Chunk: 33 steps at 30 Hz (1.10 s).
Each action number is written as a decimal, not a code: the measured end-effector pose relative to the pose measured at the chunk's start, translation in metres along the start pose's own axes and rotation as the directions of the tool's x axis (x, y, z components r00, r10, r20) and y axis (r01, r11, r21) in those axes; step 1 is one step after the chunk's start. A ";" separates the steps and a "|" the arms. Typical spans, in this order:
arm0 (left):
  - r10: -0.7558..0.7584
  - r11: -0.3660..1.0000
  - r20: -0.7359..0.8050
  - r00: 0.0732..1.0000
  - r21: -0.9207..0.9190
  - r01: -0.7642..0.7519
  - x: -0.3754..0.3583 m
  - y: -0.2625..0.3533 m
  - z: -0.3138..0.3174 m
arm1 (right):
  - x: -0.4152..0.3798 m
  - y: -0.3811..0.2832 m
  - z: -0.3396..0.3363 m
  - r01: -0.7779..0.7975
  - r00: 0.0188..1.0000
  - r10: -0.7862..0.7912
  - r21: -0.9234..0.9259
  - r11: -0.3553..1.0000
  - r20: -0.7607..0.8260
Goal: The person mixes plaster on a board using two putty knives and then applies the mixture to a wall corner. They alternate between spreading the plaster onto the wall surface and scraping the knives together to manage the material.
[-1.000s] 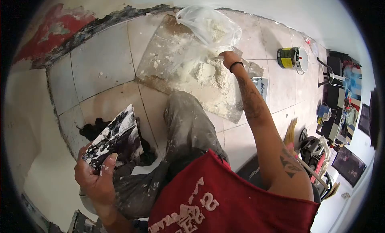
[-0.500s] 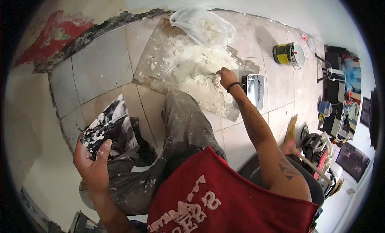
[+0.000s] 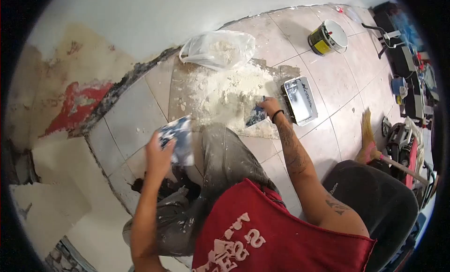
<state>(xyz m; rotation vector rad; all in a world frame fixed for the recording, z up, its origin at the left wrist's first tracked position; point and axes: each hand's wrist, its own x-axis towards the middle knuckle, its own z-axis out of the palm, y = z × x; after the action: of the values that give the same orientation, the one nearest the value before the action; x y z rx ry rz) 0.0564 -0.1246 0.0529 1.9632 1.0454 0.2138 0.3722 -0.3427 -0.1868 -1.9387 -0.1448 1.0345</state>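
My left hand (image 3: 158, 154) is closed on a wide putty knife (image 3: 183, 143) smeared with white and dark patches; it is slightly blurred and held left of my knee. With my right hand (image 3: 271, 106) I grip a second putty knife (image 3: 256, 115), its stained blade over the near right part of the white powder. That powder (image 3: 220, 91) lies spread in lumps on a dirty flat board (image 3: 177, 91) on the floor. Just right of my right hand stands a white-lined rectangular tray (image 3: 313, 113) with smears inside.
A clear plastic bag (image 3: 194, 54) with powder lies at the board's far edge. Farther right stands a bucket (image 3: 321, 42). A broom (image 3: 367, 131) and a black chair (image 3: 370, 197) are at my right. The wall (image 3: 140, 19) runs along the left and back.
My left hand with its putty knife has swung right, closer to the board. My right hand's blade, hardly visible before, now shows its broad face. The head view has shifted.
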 end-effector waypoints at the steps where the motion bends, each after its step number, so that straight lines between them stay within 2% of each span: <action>1: 0.028 1.000 0.022 0.999 -0.014 -0.028 0.013 0.010 0.021 | -0.003 0.004 0.006 0.044 0.999 -0.044 0.001 0.999 -0.028; 3: 0.134 0.991 0.029 0.991 -0.023 -0.133 0.041 0.003 0.075 | -0.013 0.001 0.013 0.075 0.995 -0.075 -0.005 0.997 -0.061; 4: 0.120 0.990 0.040 0.992 0.075 -0.123 0.047 0.020 0.099 | -0.025 -0.010 0.014 0.129 0.986 -0.137 -0.092 0.987 -0.092; 5: 0.157 0.986 -0.016 0.988 0.065 -0.155 0.050 0.032 0.125 | -0.028 -0.015 0.018 0.199 0.960 -0.234 -0.213 0.957 -0.156; 6: 0.113 0.990 0.068 0.991 0.075 -0.118 0.054 0.050 0.140 | -0.033 -0.018 0.023 0.249 0.922 -0.329 -0.338 0.908 -0.204; 8: 0.106 0.982 0.100 0.989 0.145 -0.120 0.058 0.068 0.171 | -0.044 -0.031 0.029 0.280 0.899 -0.374 -0.357 0.891 -0.229; 12: 0.159 0.962 0.126 0.979 0.205 -0.183 0.070 0.055 0.220 | -0.057 -0.055 0.039 0.354 0.829 -0.481 -0.399 0.846 -0.286; 18: 0.082 0.972 0.084 0.993 0.215 -0.099 0.077 0.061 0.238 | -0.054 -0.063 0.041 0.329 0.849 -0.439 -0.357 0.874 -0.293; 21: 0.056 0.981 0.065 0.996 0.184 -0.067 0.084 0.059 0.246 | -0.052 -0.060 0.043 0.360 0.840 -0.479 -0.399 0.843 -0.256; 24: 0.027 0.979 0.048 0.998 0.200 -0.036 0.097 0.047 0.254 | -0.056 -0.061 0.036 0.373 0.863 -0.485 -0.467 0.802 -0.144; 27: 0.001 0.983 0.023 1.000 0.185 -0.006 0.114 0.025 0.260 | -0.072 -0.064 0.031 0.472 0.766 -0.605 -0.450 0.759 -0.218; 28: -0.007 0.985 0.013 1.000 0.173 0.005 0.118 0.018 0.258 | -0.076 -0.064 0.028 0.456 0.758 -0.606 -0.469 0.757 -0.242; 29: -0.103 0.987 0.034 0.994 0.131 0.098 0.121 0.011 0.256 | -0.080 -0.065 0.021 0.427 0.748 -0.607 -0.505 0.750 -0.268; 31: -0.046 0.992 0.001 0.999 0.114 0.046 0.124 -0.001 0.250 | -0.095 -0.069 0.007 0.338 0.763 -0.570 -0.563 0.755 -0.306; 32: -0.015 0.994 -0.017 1.000 0.106 0.016 0.127 -0.007 0.247 | -0.100 -0.066 0.001 0.309 0.787 -0.555 -0.607 0.732 -0.269; 33: -0.056 0.996 0.016 0.998 0.069 0.055 0.131 -0.010 0.242 | -0.103 -0.060 -0.002 0.324 0.798 -0.565 -0.641 0.696 -0.209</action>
<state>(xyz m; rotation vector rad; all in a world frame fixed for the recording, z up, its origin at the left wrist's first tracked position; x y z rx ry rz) 0.2556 -0.1757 -0.1306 1.9906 1.1072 0.1312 0.3244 -0.3574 -0.0785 -2.4367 -0.7564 0.2419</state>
